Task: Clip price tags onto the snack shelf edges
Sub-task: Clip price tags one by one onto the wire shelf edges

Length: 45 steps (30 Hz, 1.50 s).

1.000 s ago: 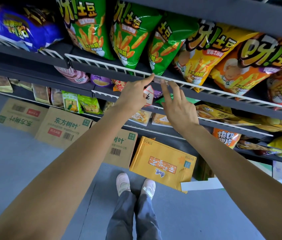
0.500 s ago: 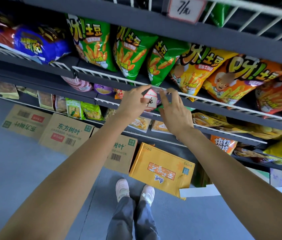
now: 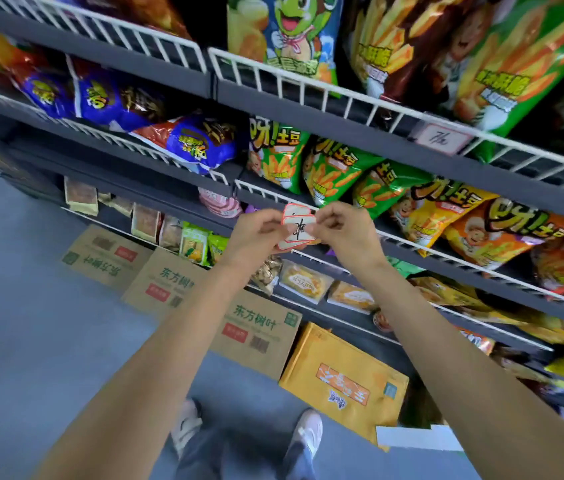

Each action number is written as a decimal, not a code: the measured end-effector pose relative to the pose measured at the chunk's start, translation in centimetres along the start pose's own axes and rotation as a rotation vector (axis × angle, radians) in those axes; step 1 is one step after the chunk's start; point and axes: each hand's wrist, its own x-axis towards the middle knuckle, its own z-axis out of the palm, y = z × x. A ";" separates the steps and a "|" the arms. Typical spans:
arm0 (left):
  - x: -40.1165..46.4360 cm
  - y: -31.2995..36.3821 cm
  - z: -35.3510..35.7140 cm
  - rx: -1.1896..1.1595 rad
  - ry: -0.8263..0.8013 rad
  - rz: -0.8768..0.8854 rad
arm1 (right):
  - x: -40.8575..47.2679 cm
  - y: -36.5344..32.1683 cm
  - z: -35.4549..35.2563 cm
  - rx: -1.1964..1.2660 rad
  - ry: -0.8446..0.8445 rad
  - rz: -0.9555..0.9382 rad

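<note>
Two hands meet in front of the snack shelves, and between them sits a small stack of price tags (image 3: 296, 227) — white cards with red borders, the front one bearing a handwritten black mark. The left hand (image 3: 258, 233) grips the stack from its left side, fingers curled round the edge; the right hand (image 3: 341, 230) pinches the right edge of the front card between thumb and bent fingers. The cards stand roughly upright, facing the person, a little fanned so that the top of a second tag shows behind the first. They are held just in front of the white wire rail (image 3: 412, 242) of the shelf carrying the green chip bags (image 3: 329, 168) and the yellow and orange bags (image 3: 453, 216); whether any card touches that rail I cannot tell.

One shelf higher, to the right, another tag (image 3: 441, 138) hangs clipped on the wire rail, with a handwritten price on it. Blue snack bags (image 3: 201, 142) lie on the shelf to the left. On the grey floor below stand brown cartons (image 3: 256, 327) and a yellow carton (image 3: 343, 379) — the person's pale shoes (image 3: 305, 434) close beside them.
</note>
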 end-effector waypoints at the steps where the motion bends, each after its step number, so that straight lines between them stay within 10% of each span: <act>1: -0.2 -0.2 -1.7 -0.047 0.011 -0.023 | 0.1 -1.0 1.4 0.000 -0.003 0.003; 31: 4.6 -1.0 -51.4 -0.124 0.353 0.058 | 14.4 -24.4 42.9 -0.019 -0.126 0.002; 45: 20.7 -4.1 -64.8 0.288 0.165 0.043 | 25.0 -25.5 55.4 0.001 0.244 0.129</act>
